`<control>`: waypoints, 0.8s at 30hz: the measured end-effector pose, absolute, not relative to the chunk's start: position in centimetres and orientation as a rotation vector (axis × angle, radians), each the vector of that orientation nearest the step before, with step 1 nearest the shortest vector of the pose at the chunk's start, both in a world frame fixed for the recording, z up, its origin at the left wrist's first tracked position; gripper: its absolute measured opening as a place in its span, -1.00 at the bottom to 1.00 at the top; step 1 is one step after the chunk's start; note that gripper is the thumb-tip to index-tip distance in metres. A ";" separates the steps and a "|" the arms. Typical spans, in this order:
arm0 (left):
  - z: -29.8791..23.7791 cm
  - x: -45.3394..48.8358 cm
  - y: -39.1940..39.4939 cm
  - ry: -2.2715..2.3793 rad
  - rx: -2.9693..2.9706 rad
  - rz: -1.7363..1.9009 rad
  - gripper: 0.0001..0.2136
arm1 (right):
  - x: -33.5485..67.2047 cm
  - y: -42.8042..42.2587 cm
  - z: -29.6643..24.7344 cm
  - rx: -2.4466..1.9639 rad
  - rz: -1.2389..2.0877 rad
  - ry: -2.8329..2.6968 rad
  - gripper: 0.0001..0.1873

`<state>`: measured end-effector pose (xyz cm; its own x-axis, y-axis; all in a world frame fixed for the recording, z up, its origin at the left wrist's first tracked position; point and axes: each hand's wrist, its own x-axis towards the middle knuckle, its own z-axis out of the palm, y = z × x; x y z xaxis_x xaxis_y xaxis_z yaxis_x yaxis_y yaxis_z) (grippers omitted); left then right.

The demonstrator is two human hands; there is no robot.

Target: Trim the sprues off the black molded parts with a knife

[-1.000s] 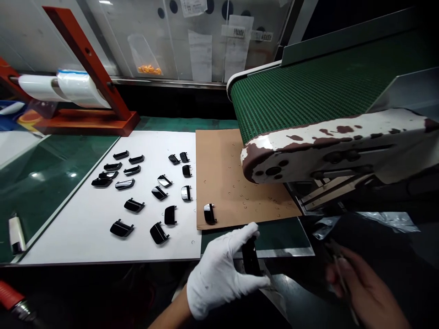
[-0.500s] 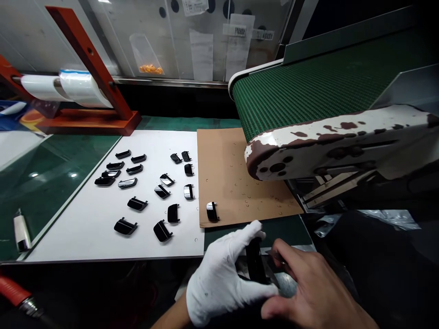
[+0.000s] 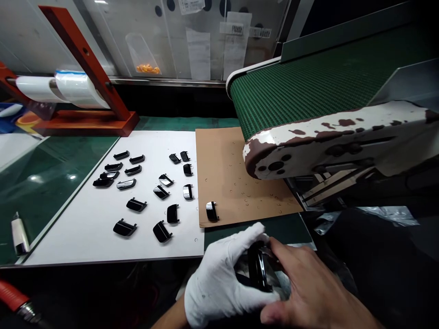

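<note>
My left hand (image 3: 228, 278), in a white glove, grips a glossy black plastic part (image 3: 258, 268) between thumb and fingers, just in front of the table edge. My bare right hand (image 3: 305, 285) is curled close against the part's right side, its index finger near the top end and its thumb near the bottom. What its fingers pinch is largely hidden. On the brown cardboard (image 3: 236, 169) lies one similar black part (image 3: 211, 211). Several more black parts, such as this one (image 3: 162, 231), are spread over the white sheet (image 3: 85, 228) to the left.
A green conveyor belt (image 3: 302, 96) with a chipped white frame overhangs the cardboard at right. An orange-red stand (image 3: 92, 123) holds rolls of clear film (image 3: 80, 89) at back left. A pale-handled cutter (image 3: 19, 235) lies at far left, above a red-handled tool (image 3: 13, 294). Small curved shavings dot the cardboard.
The black part has tilted in my left hand, and a bright reflection now runs along it. My right fingers have moved up and closer to its top end. The view has shifted slightly.
</note>
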<state>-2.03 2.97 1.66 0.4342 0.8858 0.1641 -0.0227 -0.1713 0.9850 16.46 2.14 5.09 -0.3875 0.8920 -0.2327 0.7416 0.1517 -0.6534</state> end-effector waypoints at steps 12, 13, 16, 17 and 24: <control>1.1 -2.3 2.9 0.898 1.488 0.895 -0.18 | 16.0 1.4 3.8 -1.551 0.593 -2.326 0.05; 1.0 -2.2 2.9 0.912 1.487 0.890 -0.18 | 15.9 1.4 3.6 -1.534 0.559 -2.330 0.04; 1.0 -2.1 2.9 0.934 1.487 0.887 -0.18 | 15.8 1.4 3.3 -1.490 0.508 -2.347 0.02; 1.0 -2.1 2.9 0.934 1.487 0.891 -0.19 | 15.8 1.5 3.2 -1.479 0.498 -2.350 0.02; 1.2 -2.1 2.8 0.980 1.507 0.892 -0.24 | 15.8 1.5 2.6 -1.400 0.349 -2.370 -0.04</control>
